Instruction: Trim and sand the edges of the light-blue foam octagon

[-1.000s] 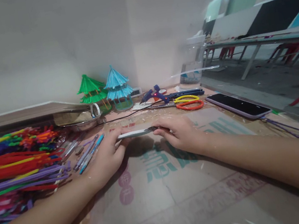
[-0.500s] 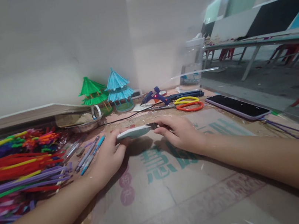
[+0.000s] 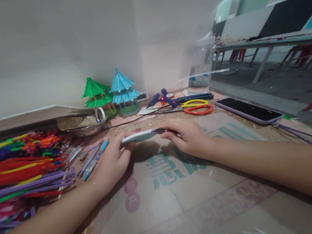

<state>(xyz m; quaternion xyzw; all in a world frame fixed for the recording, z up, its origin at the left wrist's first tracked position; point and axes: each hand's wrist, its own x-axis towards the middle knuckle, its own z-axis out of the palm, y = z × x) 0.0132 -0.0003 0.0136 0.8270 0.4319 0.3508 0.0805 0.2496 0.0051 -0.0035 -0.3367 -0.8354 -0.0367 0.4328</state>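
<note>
Holding a thin pale slab [image 3: 139, 136] at its left end, the left hand [image 3: 117, 156] is closed, with fingers above and thumb below. The right hand [image 3: 187, 139] closes thumb and fingertips on a dark tip [image 3: 158, 131] at the slab's opposite end. Whether this tip belongs to the slab or is a separate part cannot be determined.

Governing relation: the slab bridges the gap between the two hands. Its long axis runs crosswise, left to right, and its near edge faces the wearer. Relative to the left hand, the slab extends to the right; relative to the right hand, it lies to the left. Both hands are in contact with the assembly, but the pale body is nearer the left hand. The slab is raised above a printed cardboard sheet [image 3: 165, 217], with a shadow beneath.

Surrounding items: a blue pen [image 3: 99, 155] lies just beside the left hand; bundled pipe cleaners [image 3: 14, 169] lie farther left. Beyond the hands stand a green pavilion model [image 3: 94, 88] and a blue pavilion model [image 3: 121, 83]. A glue gun [image 3: 161, 98] and scissors [image 3: 197, 107] lie right of these. A smartphone [image 3: 249, 111] lies beyond the right forearm.
</note>
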